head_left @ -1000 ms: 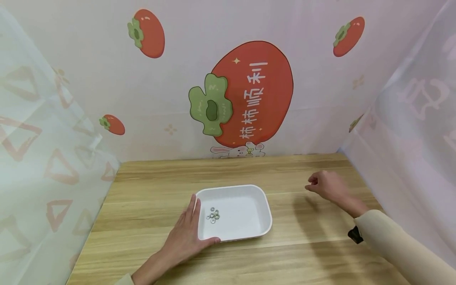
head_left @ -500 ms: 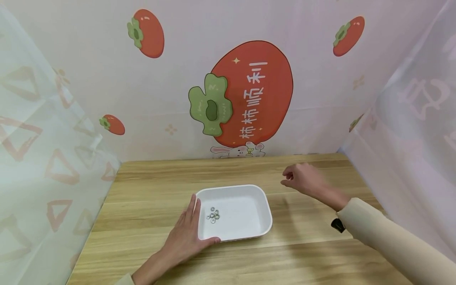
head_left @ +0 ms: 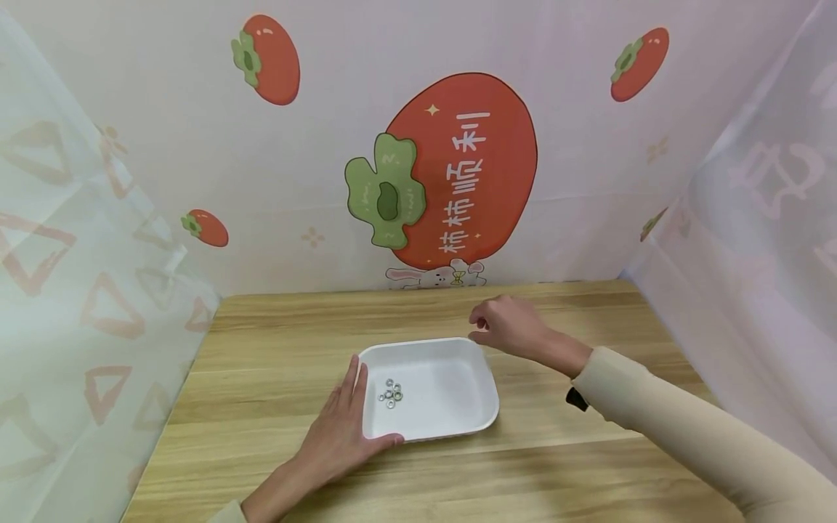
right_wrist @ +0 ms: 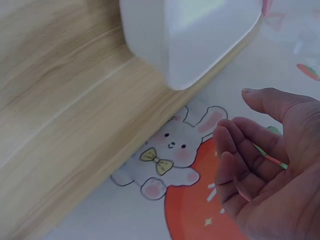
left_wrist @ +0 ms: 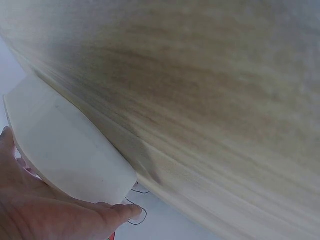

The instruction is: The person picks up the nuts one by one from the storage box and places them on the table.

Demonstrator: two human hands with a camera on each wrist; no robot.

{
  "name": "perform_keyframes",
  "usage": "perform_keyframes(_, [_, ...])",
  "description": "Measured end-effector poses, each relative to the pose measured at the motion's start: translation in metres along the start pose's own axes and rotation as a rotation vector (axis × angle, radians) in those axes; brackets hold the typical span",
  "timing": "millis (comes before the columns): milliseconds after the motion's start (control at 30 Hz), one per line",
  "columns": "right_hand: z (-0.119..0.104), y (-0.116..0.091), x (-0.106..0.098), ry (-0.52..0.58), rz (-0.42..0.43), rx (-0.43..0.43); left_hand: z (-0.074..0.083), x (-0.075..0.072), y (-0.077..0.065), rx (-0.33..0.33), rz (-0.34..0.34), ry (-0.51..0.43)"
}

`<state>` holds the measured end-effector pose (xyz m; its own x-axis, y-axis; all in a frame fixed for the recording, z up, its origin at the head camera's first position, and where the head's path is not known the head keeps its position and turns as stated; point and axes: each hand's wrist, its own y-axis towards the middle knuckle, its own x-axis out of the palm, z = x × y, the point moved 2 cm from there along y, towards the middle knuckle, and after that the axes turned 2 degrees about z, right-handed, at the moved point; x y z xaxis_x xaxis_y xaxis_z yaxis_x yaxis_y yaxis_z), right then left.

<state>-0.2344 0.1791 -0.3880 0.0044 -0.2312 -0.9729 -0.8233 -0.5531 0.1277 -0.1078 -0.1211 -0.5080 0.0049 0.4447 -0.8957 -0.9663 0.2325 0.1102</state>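
A white tray (head_left: 451,388) with rounded corners sits on the table. Inside, near its left end, lie several small silvery metal rings (head_left: 391,396), too small to tell whether nuts or washers. My left hand (head_left: 336,428) rests against the tray's near left corner, straight fingers along the left side and thumb at the near rim. The left wrist view shows that hand (left_wrist: 50,210) against the tray's outer wall (left_wrist: 70,145). My right hand (head_left: 513,327) is by the tray's far right corner. In the right wrist view, its loosely curled fingers (right_wrist: 232,170) hold nothing, with the thumb apart.
The wooden table (head_left: 275,341) meets a pale cloth backdrop (head_left: 314,160) printed with persimmons and a rabbit (head_left: 439,277). Cloth panels (head_left: 72,254) hang at both sides. A small black device (head_left: 577,399) is by the right cuff.
My right hand has moved left across the table, from the far right to the tray's far right corner. The left hand, tray and metal rings have stayed in place.
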Motion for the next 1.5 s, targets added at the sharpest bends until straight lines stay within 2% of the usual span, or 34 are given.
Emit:
perform_keyframes(233, [-0.022, 0.022, 0.008, 0.011, -0.053, -0.044, 0.001, -0.001, 0.001, -0.028, -0.025, -0.011])
perform_keyframes(467, [-0.041, 0.032, 0.034, 0.009, -0.111, -0.140, 0.001, -0.002, 0.000, -0.010, -0.011, 0.009])
perform_keyframes(800, [-0.065, 0.042, 0.069, -0.082, -0.277, -0.209, 0.002, -0.003, 0.000, 0.005, 0.008, 0.003])
perform_keyframes(1000, [-0.078, 0.047, 0.083, -0.074, -0.354, -0.235, 0.002, -0.003, 0.000, 0.016, 0.011, 0.011])
perform_keyframes(1300, [-0.092, 0.053, 0.098, -0.096, -0.351, -0.300, -0.001, -0.001, -0.001, 0.037, 0.017, 0.017])
perform_keyframes(1500, [-0.095, 0.056, 0.107, -0.091, -0.340, -0.303, -0.001, 0.000, -0.001, 0.041, 0.024, 0.012])
